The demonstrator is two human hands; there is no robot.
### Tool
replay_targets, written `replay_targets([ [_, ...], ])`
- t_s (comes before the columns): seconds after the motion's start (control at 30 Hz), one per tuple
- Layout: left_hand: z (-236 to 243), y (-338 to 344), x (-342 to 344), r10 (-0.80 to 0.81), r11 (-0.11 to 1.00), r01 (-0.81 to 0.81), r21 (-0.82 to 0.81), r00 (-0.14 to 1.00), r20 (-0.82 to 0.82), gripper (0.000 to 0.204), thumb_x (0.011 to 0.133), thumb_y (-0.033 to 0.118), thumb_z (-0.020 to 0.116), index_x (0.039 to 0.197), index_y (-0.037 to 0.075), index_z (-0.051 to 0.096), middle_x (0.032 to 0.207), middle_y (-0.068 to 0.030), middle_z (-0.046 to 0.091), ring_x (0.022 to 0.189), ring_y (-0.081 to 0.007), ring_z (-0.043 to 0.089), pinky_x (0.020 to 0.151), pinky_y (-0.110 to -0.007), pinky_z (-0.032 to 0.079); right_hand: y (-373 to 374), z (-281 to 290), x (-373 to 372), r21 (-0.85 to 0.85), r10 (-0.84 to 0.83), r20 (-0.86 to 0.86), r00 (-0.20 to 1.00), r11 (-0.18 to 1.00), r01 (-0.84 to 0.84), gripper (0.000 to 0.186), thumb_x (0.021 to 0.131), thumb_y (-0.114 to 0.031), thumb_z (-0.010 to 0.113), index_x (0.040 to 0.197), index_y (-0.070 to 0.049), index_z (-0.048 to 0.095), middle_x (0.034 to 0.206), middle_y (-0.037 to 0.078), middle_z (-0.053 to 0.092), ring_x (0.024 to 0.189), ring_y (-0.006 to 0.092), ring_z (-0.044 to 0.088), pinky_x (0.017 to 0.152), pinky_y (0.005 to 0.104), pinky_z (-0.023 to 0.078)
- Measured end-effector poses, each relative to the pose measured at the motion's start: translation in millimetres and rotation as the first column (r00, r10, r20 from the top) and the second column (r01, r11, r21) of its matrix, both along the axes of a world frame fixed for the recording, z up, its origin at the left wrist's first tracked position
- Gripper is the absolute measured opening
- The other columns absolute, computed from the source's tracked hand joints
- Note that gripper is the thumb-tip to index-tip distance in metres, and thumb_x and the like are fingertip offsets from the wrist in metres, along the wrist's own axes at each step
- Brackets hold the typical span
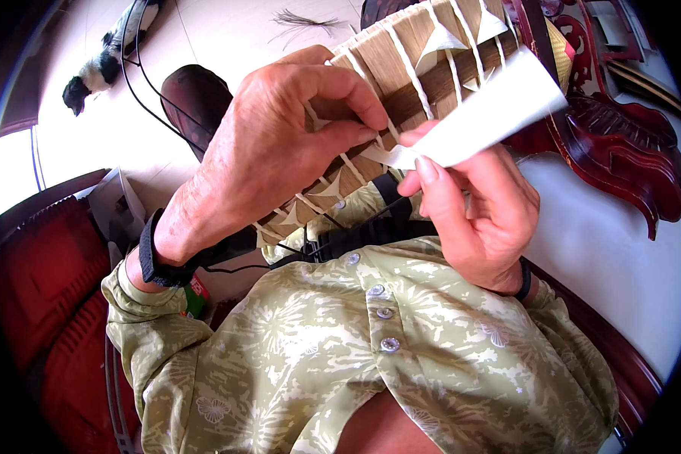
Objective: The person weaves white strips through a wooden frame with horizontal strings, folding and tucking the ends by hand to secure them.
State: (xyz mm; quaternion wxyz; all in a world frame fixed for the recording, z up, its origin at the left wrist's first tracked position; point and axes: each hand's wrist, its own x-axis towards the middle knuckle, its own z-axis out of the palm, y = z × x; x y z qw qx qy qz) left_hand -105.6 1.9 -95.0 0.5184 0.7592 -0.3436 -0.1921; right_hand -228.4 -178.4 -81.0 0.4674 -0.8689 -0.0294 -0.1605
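A long brown slatted piece (401,76), wood-like, slants across the upper middle, bound round with several white cords (410,69). Folded pale tabs (440,39) are tucked under some of the cords. Over it reaches my left hand (280,125), thumb and forefinger closed in a pinch at one cord near the middle. A broad white strip (499,110), like paper or cloth, is held between the fingers of my right hand (480,204). Its narrow end points toward the left fingertips and lies against the brown piece. My left palm hides part of the binding.
Carved dark red wooden furniture (613,144) stands at the right, and a red seat (53,287) at the left. A black-and-white dog (106,64) lies on the tiled floor (219,38). Thin loose strands (306,21) lie beyond my hands. A black cable (147,83) hangs at the left.
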Motion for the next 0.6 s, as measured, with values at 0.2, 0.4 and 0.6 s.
replay_targets([
  [0.2,-4.1,-3.7,-6.6,0.028,0.998,-0.032,-0.06,0.997,-0.066,0.017,0.083,-0.003,0.074,0.098,0.003,0.077,0.097,-0.0031,0.065,0.091,-0.0141,0.066,0.081,-0.028,0.052,-2.8,-5.3,-5.5,0.276,-0.038,-0.021,0.999,0.96,0.042,0.02,0.1,-0.001,0.055,0.114,0.01,0.064,0.091,0.014,0.069,0.066,0.0119,0.063,0.055,0.0233,0.045],
  [0.4,3.5,-2.1,-7.5,0.032,0.995,-0.03,0.095,0.999,-0.02,0.018,0.082,0.001,0.077,0.099,0.006,0.078,0.098,-0.003,0.065,0.09,-0.0145,0.065,0.08,-0.028,0.052,-5.1,-8.0,-2.8,0.366,-0.114,0.093,0.989,0.928,0.072,0.011,0.092,0.011,0.064,0.102,0.009,0.064,0.09,0.012,0.069,0.066,0.0109,0.063,0.061,0.0234,0.051],
  [0.6,8.9,0.1,-7.7,-0.083,0.987,0.059,0.149,0.983,0.163,0.016,0.079,0.01,0.081,0.095,0.007,0.078,0.098,-0.0046,0.063,0.091,-0.0183,0.065,0.079,-0.033,0.051,-13.7,-6.8,2.6,0.38,0.063,0.104,0.993,0.92,-0.098,0.016,0.099,-0.002,0.059,0.11,0.008,0.064,0.094,0.018,0.068,0.063,0.014,0.061,0.053,0.0241,0.045],
])
